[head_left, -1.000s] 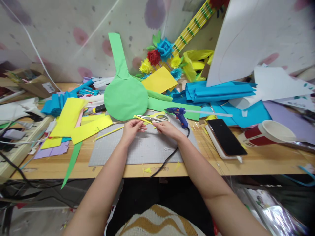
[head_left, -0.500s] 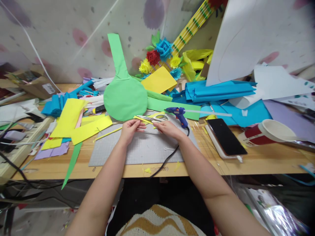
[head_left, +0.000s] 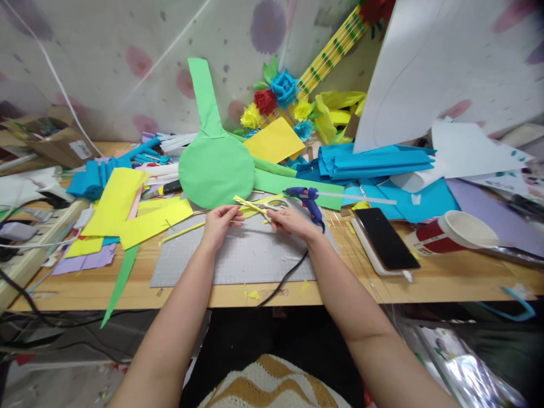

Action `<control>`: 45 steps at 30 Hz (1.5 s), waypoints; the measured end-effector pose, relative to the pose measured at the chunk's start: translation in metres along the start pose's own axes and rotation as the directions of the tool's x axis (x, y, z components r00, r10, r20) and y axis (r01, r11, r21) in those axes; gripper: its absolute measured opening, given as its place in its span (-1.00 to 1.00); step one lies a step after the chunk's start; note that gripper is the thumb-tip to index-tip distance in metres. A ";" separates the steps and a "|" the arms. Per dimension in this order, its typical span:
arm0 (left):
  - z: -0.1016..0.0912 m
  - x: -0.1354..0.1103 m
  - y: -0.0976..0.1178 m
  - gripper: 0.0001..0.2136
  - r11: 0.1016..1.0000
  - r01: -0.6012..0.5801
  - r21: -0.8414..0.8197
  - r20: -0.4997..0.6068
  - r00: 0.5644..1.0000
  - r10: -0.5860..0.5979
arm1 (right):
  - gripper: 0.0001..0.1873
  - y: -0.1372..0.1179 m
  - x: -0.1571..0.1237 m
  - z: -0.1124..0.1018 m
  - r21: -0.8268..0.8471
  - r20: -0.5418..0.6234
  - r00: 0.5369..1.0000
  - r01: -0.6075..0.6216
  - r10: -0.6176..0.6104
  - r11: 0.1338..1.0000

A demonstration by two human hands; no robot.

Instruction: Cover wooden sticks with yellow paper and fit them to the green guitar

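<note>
Over the cutting mat (head_left: 255, 260), my right hand (head_left: 291, 221) pinches a narrow yellow paper strip (head_left: 250, 205), whose free end points up and left. My left hand (head_left: 221, 226) is closed, thumb against fingertips, just left of and below that free end; what it holds, if anything, is too small to make out. Behind the fingers lie scissors (head_left: 278, 203), partly covered by the strip. A thin yellow stick (head_left: 182, 232) runs from the left up to my left hand. Right behind my right hand rests a blue glue gun (head_left: 308, 201) with a long glue stick in its back.
A green round paper shape (head_left: 216, 170) with a long tab stands behind the mat. Yellow paper pieces (head_left: 157, 221) lie left. At right are a phone (head_left: 386, 238), a paper cup (head_left: 454, 232) and folded blue paper (head_left: 374, 161). The glue gun's black cord (head_left: 283, 280) crosses the mat.
The yellow strip has tilted, its left end now raised and clear of my left fingers. My left hand has shifted slightly left, while my right hand stays nearly in place.
</note>
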State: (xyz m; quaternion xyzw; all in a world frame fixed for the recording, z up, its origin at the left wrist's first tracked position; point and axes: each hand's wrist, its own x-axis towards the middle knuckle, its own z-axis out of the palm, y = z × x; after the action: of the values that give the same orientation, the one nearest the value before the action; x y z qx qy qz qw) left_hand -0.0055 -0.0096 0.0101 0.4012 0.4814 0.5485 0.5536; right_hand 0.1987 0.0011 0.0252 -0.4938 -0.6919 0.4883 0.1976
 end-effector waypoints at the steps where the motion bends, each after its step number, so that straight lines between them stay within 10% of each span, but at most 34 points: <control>1: -0.001 0.001 0.000 -0.69 1.000 -0.003 0.006 -0.027 1.000 0.003 | -0.40 0.001 0.000 -0.001 0.023 0.005 1.000 -0.009 0.009 1.000; 32: 0.006 -0.006 -0.002 -0.70 0.996 0.068 0.055 0.141 0.987 -0.075 | -0.70 0.003 0.004 0.022 0.432 0.263 0.963 -0.059 -0.063 0.900; 45: 0.009 0.000 -0.008 -0.69 0.989 -0.089 0.115 -0.084 0.992 0.099 | -0.72 -0.002 0.007 0.030 0.556 0.190 0.981 -0.068 -0.047 0.829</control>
State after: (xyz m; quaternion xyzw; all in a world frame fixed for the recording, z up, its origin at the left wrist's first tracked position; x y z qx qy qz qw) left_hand 0.0050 -0.0099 0.0038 0.4287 0.5160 0.5638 0.4818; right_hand 0.1721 -0.0073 0.0116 -0.3676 -0.5318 0.7165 0.2620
